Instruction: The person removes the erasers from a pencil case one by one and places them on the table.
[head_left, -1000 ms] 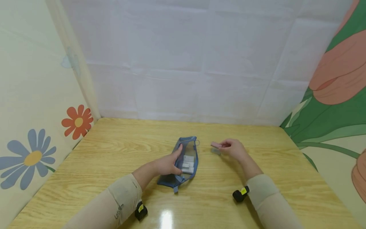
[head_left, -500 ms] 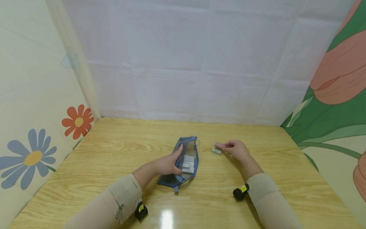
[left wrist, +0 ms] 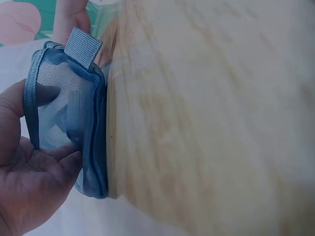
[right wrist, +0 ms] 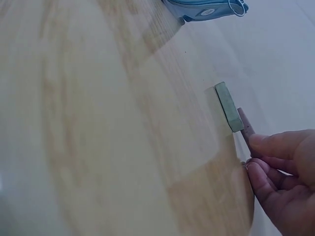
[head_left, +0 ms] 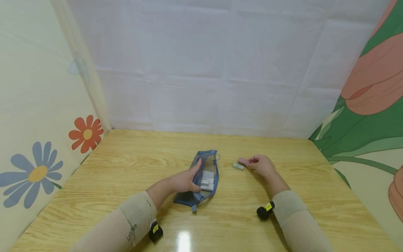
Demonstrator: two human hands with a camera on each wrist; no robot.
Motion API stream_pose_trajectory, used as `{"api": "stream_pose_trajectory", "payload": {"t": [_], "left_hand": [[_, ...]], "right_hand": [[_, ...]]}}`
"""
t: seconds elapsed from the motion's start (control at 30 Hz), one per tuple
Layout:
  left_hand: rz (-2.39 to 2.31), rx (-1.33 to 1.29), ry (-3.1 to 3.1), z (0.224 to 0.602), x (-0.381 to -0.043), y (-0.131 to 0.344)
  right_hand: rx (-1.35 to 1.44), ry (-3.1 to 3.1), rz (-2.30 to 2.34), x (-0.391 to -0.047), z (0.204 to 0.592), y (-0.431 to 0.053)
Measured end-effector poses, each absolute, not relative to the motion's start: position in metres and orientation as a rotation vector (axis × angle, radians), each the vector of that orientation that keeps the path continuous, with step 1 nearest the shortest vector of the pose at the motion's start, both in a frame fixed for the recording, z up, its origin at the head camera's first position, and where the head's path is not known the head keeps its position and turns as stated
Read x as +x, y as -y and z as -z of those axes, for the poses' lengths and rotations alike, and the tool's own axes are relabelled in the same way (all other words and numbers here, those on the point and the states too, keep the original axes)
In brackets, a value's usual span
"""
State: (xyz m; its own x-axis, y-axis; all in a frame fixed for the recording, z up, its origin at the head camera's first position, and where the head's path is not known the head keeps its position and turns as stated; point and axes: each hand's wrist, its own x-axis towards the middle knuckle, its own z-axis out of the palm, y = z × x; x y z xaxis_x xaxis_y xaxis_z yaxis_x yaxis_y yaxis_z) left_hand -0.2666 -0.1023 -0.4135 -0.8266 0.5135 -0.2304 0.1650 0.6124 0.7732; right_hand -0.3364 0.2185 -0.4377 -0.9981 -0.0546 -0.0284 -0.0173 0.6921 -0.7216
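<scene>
My left hand [head_left: 184,180] grips the side of a blue mesh zip pouch [head_left: 189,202], thumb and fingers spread along its opening. Several small white and grey blocks [head_left: 207,177] lie inside it. In the left wrist view, fingers show around the wall of the pouch [left wrist: 96,142]. To the pouch's right, my right hand [head_left: 262,165] pinches the end of a small pink block [head_left: 242,161] between thumb and fingers, low at the tabletop. Just in front of that lies a similar pale green block [head_left: 238,166]. In the right wrist view, the green block [right wrist: 228,107] partly overlaps the pink one [right wrist: 246,127].
The wooden table [head_left: 141,150] carries the pouch and blocks. A white sheet [head_left: 201,87] hangs behind its far edge. Flower-patterned cloths [head_left: 37,87] stand at both sides. Each wrist wears a small black camera [head_left: 263,213]. A ring hangs at the pouch's far end.
My right hand has moved slightly right and down with the pink block, from over the green block to beside it. The left hand and pouch stay put.
</scene>
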Motion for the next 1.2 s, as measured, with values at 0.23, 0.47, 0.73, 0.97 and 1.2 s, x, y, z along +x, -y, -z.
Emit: {"api": "stream_pose_trajectory", "payload": {"t": [0.23,0.47,0.73,0.97,1.2], "left_hand": [[-1.088,0.534,-2.408,0.4135,-0.2671,0.1022],[-1.075,0.537,-2.416,0.413,-0.2672,0.102],[-1.054,0.535,-2.423,0.4132,-0.2672,0.1023],[-1.055,0.536,-2.422,0.4135,-0.2673,0.1023],[-1.064,0.524,-2.412,0.4134,-0.2675,0.1023]], "right_hand": [[-0.056,-2.82,1.181,-0.3361,0.4358,-0.2182],[-0.057,-2.82,1.146,-0.3355,0.4352,-0.2184],[-0.069,-2.825,1.169,-0.3356,0.4374,-0.2209],[-0.08,-2.79,1.249,-0.3357,0.4384,-0.2234],[-0.029,-2.697,1.402,-0.3309,0.4288,-0.218]]}}
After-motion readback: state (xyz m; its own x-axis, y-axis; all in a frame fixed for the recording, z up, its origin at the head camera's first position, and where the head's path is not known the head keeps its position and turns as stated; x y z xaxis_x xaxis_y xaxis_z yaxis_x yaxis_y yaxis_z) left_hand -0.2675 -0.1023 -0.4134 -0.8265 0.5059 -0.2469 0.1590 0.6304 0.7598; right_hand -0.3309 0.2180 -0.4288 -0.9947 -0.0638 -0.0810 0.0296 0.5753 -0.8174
